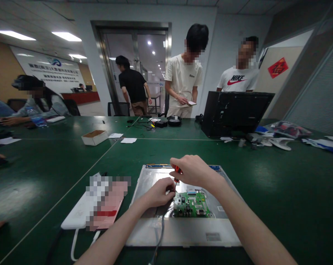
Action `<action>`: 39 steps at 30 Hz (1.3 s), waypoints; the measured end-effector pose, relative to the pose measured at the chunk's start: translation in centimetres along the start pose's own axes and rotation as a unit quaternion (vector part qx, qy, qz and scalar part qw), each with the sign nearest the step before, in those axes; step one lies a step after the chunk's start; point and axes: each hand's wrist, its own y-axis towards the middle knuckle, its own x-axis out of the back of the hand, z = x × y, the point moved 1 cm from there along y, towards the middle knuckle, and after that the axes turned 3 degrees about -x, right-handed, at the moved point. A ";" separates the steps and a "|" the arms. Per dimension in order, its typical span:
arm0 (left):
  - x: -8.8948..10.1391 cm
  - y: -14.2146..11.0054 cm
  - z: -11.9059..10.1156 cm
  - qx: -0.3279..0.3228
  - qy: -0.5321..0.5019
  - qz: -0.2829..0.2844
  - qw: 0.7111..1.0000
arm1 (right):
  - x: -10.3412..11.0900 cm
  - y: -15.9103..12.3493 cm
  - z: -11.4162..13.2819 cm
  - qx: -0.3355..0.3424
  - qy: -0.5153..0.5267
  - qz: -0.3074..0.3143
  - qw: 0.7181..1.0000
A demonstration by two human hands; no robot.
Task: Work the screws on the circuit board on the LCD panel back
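Note:
A silver display panel (180,232) lies flat on the green table in front of me, and a green circuit board (192,204) sits on its back. My right hand (192,170) grips the red and black handle of a screwdriver (177,175), held upright with its shaft pointing down at the board's upper left corner. My left hand (161,192) is at the board's left edge, fingers curled and pinched near the screwdriver's tip; what they hold is hidden. A grey cable (161,235) runs from below that hand over the panel's front edge.
Left of the panel are a white power bank (76,209) and a pink phone (108,213) with white cables. A small open box (94,137) stands farther back. A black monitor housing (235,114) is at the back right. Several people are around the table.

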 end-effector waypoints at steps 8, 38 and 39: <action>-0.1 0.0 0.0 0.003 0.004 0.000 1.000 | -0.1 -0.2 0.0 0.016 0.017 -0.016 1.000; 0.0 0.1 0.0 0.015 -0.006 0.009 1.000 | 0.3 -0.3 0.3 0.006 0.007 0.005 1.000; 0.0 0.2 -0.1 0.015 -0.008 0.009 1.000 | 0.3 -0.3 0.3 0.008 0.008 0.006 1.000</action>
